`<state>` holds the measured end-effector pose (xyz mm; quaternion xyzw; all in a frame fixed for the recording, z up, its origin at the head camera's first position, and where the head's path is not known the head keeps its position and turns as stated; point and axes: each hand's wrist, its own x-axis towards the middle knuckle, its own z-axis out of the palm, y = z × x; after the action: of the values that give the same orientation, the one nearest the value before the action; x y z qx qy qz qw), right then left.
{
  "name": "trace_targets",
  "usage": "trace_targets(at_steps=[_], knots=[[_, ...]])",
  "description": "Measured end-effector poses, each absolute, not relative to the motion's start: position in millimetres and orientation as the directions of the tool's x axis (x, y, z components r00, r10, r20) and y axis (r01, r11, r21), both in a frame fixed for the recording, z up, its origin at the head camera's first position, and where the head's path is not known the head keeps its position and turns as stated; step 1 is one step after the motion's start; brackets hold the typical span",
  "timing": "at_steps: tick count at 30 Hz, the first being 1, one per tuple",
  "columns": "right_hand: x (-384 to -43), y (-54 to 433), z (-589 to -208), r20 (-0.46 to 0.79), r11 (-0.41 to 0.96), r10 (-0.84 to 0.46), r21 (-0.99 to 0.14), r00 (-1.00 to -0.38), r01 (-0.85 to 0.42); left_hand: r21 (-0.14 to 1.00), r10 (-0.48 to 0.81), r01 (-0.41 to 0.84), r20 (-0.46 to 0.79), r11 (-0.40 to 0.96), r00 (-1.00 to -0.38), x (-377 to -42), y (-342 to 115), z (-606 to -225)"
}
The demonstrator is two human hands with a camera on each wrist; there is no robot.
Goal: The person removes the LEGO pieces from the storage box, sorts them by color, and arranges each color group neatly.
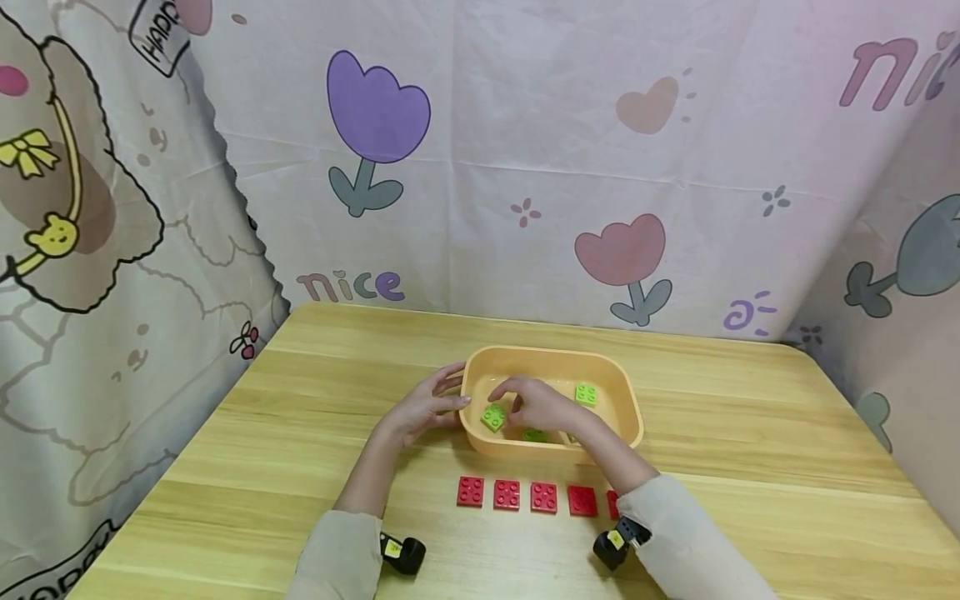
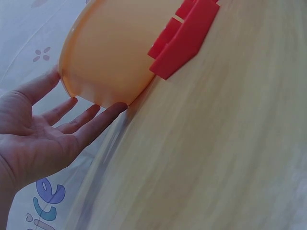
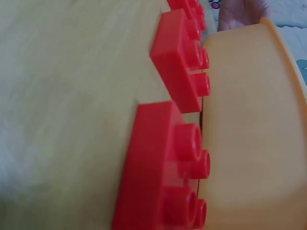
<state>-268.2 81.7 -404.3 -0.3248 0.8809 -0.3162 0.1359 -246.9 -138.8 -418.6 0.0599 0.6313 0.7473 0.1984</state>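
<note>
A pale orange plastic tub (image 1: 551,357) stands on the table, with green toy bricks inside: one at the left (image 1: 492,417), one at the back right (image 1: 587,394) and one by the front wall (image 1: 534,435). At the tub's left end, my left hand (image 1: 422,412) touches the wall with outstretched fingers; the left wrist view shows its fingertips (image 2: 120,106) against the outside. My right hand (image 1: 542,406) reaches down into the tub beside the left green brick, fingers loosely bent. Nothing shows between them, though the hand hides part of the tub floor.
In front of the tub, several red bricks (image 1: 506,494) form a row, the rightmost (image 1: 612,504) partly behind my right forearm. The right wrist view shows red bricks (image 3: 177,57) close to the tub's front wall (image 3: 254,120). A printed cloth (image 1: 487,150) hangs behind the wooden table (image 1: 720,408).
</note>
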Motion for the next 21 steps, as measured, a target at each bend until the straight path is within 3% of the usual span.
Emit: trace_targets(at_steps=[21], knots=[[-266.7,78.7,-409.1,-0.033,0.616,-0.622,-0.638,-0.783,-0.462,0.965,0.380,-0.229,-0.166,-0.125,-0.910,-247.6,-139.8,-418.4]])
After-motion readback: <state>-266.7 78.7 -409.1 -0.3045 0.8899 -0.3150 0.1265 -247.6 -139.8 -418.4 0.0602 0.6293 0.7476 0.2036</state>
